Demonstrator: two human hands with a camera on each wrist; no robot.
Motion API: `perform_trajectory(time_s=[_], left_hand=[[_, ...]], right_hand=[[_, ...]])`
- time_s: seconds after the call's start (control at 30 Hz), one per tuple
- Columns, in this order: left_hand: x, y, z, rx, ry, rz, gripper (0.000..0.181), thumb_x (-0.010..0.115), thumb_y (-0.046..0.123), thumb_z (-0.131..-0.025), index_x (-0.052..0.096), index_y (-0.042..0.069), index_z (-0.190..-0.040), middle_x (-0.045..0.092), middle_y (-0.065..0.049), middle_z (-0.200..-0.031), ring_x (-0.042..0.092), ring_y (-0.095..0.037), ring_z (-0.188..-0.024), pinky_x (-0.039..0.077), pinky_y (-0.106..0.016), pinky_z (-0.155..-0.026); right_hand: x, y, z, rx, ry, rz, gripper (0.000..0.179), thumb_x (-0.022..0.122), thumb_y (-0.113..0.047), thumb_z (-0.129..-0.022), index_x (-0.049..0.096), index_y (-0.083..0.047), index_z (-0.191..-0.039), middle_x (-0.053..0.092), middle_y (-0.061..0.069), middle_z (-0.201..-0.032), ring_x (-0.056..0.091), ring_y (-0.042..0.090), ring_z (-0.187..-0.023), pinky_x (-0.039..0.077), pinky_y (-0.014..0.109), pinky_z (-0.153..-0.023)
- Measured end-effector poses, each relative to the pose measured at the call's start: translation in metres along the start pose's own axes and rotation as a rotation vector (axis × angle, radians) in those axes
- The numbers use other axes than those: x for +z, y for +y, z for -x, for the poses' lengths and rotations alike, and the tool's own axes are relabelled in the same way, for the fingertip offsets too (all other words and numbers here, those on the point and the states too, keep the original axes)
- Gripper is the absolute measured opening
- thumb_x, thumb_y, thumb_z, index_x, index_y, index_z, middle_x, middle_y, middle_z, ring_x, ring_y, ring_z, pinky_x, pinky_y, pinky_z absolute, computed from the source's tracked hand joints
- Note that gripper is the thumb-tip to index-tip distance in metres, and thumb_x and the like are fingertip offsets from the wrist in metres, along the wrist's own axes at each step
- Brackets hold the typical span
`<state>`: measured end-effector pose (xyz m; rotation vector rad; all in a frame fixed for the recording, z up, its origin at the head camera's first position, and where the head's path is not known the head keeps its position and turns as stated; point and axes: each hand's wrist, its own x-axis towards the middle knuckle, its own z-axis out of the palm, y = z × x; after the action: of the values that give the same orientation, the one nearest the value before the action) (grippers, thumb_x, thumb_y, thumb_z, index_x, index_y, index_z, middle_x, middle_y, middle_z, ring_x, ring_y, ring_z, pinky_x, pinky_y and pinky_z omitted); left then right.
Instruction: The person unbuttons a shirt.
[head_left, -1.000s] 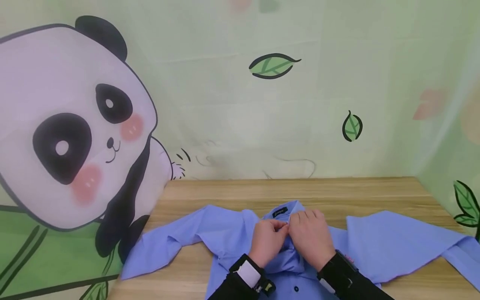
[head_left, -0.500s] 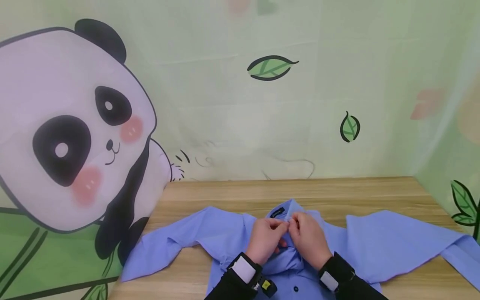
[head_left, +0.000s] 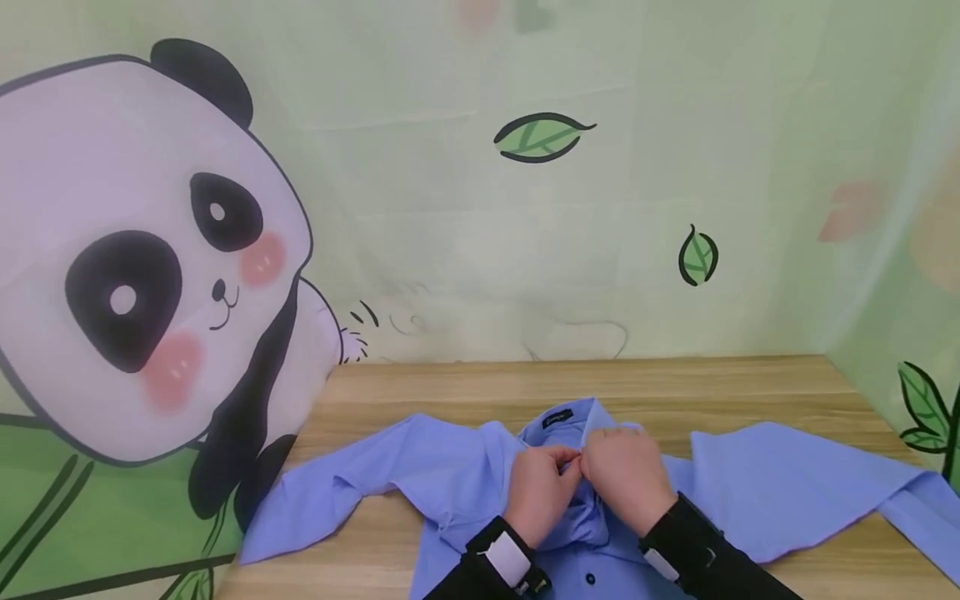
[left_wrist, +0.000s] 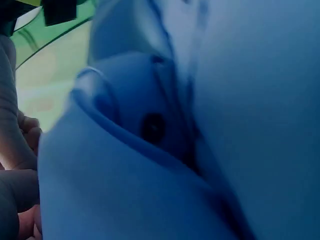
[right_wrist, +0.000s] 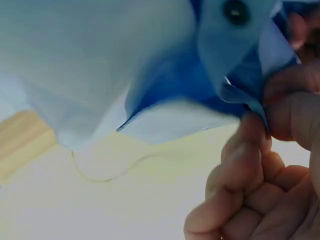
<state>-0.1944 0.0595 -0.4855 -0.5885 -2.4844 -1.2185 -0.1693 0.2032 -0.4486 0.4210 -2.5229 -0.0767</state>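
A blue button-up shirt [head_left: 461, 462] lies spread on the table, its collar [head_left: 596, 417] standing up around a black neck label [head_left: 557, 417]. Thumb and fingers of my left hand [head_left: 542, 493] pinch the shirt's front edge just below the collar. My right hand [head_left: 628, 479] meets it there, pinching the cloth from the other side. In the right wrist view, fingertips [right_wrist: 282, 112] grip a folded edge near a dark button [right_wrist: 236, 12]. Another dark button [left_wrist: 153, 128] shows on the placket in the left wrist view. What lies right between the fingertips is hidden.
The wooden table [head_left: 675, 387] ends at a green cloth backdrop [head_left: 420, 208] printed with a panda and leaves. One sleeve [head_left: 330, 500] reaches the table's left edge; the other sleeve [head_left: 810, 483] runs off to the right, folded near its end.
Both hands stay at the collar front. My right hand has rolled so that its back shows more; my left hand has shifted slightly right and down.
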Motion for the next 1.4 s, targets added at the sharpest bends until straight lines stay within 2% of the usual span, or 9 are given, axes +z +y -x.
perform_trajectory(time_s=[0.17,0.33,0.5,0.6,0.73,0.87,1.03,1.17,1.4], left_hand=[[0.000,-0.004,0.000,-0.067,-0.057,0.062,0.011,0.076,0.014,-0.095,0.087,0.010,-0.096,0.082,0.002,-0.084,0.068,0.001,-0.071,0.051,-0.015,-0.065],[-0.006,-0.007,-0.006,-0.227,-0.146,0.249,0.017,0.072,0.016,-0.099,0.085,0.005,-0.096,0.074,0.000,-0.066,0.054,0.006,-0.049,0.047,-0.018,-0.049],[-0.012,-0.006,-0.008,-0.284,-0.189,0.309,0.019,0.072,0.019,-0.099,0.085,0.005,-0.096,0.067,-0.001,-0.056,0.052,0.002,-0.041,0.042,-0.020,-0.044],[-0.012,-0.003,-0.007,-0.297,-0.176,0.302,0.018,0.072,0.018,-0.098,0.086,0.005,-0.095,0.067,-0.001,-0.056,0.052,0.003,-0.041,0.041,-0.020,-0.044],[-0.009,-0.003,-0.006,-0.252,-0.126,0.230,0.016,0.073,0.017,-0.098,0.085,0.007,-0.097,0.073,0.001,-0.066,0.053,0.006,-0.051,0.043,-0.018,-0.051],[-0.006,-0.007,-0.005,-0.160,-0.065,0.142,0.014,0.073,0.015,-0.100,0.085,0.007,-0.102,0.081,-0.001,-0.089,0.064,0.001,-0.074,0.048,-0.017,-0.064],[-0.003,-0.011,-0.003,-0.066,0.008,0.090,0.013,0.074,0.014,-0.099,0.085,0.008,-0.103,0.083,-0.004,-0.097,0.075,-0.010,-0.087,0.055,-0.019,-0.072],[-0.001,-0.010,-0.002,0.028,0.063,0.033,0.010,0.077,0.013,-0.098,0.085,0.010,-0.102,0.083,-0.002,-0.096,0.077,-0.009,-0.087,0.056,-0.019,-0.072],[-0.020,-0.015,-0.018,-0.092,0.032,0.090,0.011,0.071,0.016,-0.102,0.080,0.010,-0.099,0.080,-0.002,-0.090,0.069,-0.009,-0.080,0.053,-0.024,-0.072]], right_hand=[[0.015,-0.005,0.008,-0.072,0.151,0.142,0.027,0.078,-0.018,-0.087,0.057,-0.007,-0.073,0.055,0.008,-0.066,0.058,0.026,-0.063,0.044,0.040,-0.063],[0.034,-0.002,0.010,-0.149,0.317,0.106,0.025,0.050,-0.013,-0.101,0.055,-0.003,-0.078,0.053,0.009,-0.070,0.054,0.027,-0.066,0.041,0.039,-0.063],[0.045,0.002,0.012,-0.187,0.340,0.101,0.040,0.031,-0.012,-0.110,0.056,-0.002,-0.081,0.054,0.010,-0.072,0.054,0.028,-0.069,0.040,0.038,-0.064],[0.044,0.001,0.012,-0.090,0.196,-0.034,0.033,0.045,-0.011,-0.108,0.055,-0.007,-0.077,0.052,0.006,-0.069,0.055,0.026,-0.067,0.042,0.038,-0.065],[0.035,0.001,0.008,0.240,-0.109,-0.527,0.023,0.061,-0.011,-0.103,0.057,-0.011,-0.081,0.049,0.000,-0.069,0.050,0.017,-0.063,0.040,0.031,-0.062],[0.028,0.004,0.007,0.477,-0.212,-0.836,0.013,0.057,-0.012,-0.109,0.066,-0.006,-0.101,0.057,0.001,-0.080,0.051,0.012,-0.071,0.041,0.026,-0.066],[0.023,0.002,0.006,0.515,-0.147,-0.821,0.015,0.063,-0.013,-0.107,0.072,-0.001,-0.110,0.071,0.005,-0.091,0.061,0.012,-0.079,0.049,0.027,-0.070],[0.025,0.000,0.006,0.549,-0.089,-0.818,0.011,0.065,-0.010,-0.104,0.070,0.000,-0.104,0.071,0.006,-0.086,0.060,0.011,-0.074,0.048,0.026,-0.067],[0.020,0.019,-0.001,0.637,-0.098,-0.934,0.019,0.057,-0.014,-0.109,0.063,0.004,-0.111,0.063,0.009,-0.087,0.053,0.010,-0.075,0.043,0.023,-0.068]])
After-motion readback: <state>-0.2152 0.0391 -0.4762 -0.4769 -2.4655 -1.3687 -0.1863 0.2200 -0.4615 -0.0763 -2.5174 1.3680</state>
